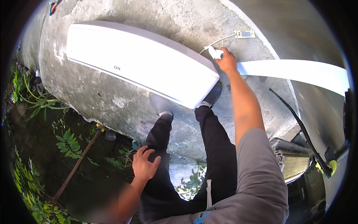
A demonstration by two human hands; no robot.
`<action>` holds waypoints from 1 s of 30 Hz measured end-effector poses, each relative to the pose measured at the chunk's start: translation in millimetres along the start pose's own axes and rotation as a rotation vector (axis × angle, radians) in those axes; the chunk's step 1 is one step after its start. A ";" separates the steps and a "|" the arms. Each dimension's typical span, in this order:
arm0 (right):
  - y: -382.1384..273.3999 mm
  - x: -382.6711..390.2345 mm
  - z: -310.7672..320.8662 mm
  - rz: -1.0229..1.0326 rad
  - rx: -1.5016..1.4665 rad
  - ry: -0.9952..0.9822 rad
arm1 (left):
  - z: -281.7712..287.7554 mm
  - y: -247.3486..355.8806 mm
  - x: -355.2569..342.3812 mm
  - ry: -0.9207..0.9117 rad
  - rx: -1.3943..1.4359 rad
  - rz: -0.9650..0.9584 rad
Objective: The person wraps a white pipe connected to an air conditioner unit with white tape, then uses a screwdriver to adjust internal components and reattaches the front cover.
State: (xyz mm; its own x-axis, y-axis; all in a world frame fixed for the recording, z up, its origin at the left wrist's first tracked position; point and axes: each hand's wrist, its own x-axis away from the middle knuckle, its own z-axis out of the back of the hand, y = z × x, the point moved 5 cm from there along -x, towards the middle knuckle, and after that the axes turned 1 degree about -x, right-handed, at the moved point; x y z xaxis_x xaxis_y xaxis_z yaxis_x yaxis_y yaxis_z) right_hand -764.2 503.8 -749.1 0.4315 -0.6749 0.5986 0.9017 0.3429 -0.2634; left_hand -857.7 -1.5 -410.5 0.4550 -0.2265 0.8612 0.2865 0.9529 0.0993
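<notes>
A long white wall air-conditioner indoor unit (138, 59) lies on the concrete in front of my feet. My right hand (226, 61) reaches past its right end, fingers closed round a small white plastic piece (214, 52) whose kind I cannot make out. A thin white cable (223, 39) runs from near that piece to a small display board (245, 34) on the ground. My left hand (145, 164) hangs over my left knee with its fingers apart, holding nothing.
A long white panel (298, 71) lies to the right of my right hand. A dark hose (294, 115) bends along the right side. Plants (69, 143) and a rusty rod (80, 160) fill the lower left beyond the concrete edge. An orange-handled tool (53, 8) lies at the far left.
</notes>
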 end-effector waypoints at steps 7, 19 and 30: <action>-32.6 155.6 146.9 -0.120 -0.920 0.116 | -10.7 16.4 7.9 -0.025 -0.124 -0.057; -131.1 631.2 294.3 0.106 -1.472 -0.288 | 105.8 152.1 209.0 -0.838 0.982 -0.591; -109.9 894.5 184.4 -0.019 -2.508 0.450 | 32.3 171.3 409.3 -0.705 0.246 -1.128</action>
State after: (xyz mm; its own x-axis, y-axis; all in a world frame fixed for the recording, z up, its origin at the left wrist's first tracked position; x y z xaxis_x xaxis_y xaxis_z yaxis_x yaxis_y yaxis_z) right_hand -482.4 -17.1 -45.3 0.1185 -0.8025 0.5848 -0.8165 -0.4140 -0.4025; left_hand -649.6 75.5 -24.9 -0.4728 -0.8229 0.3150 0.0224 0.3461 0.9379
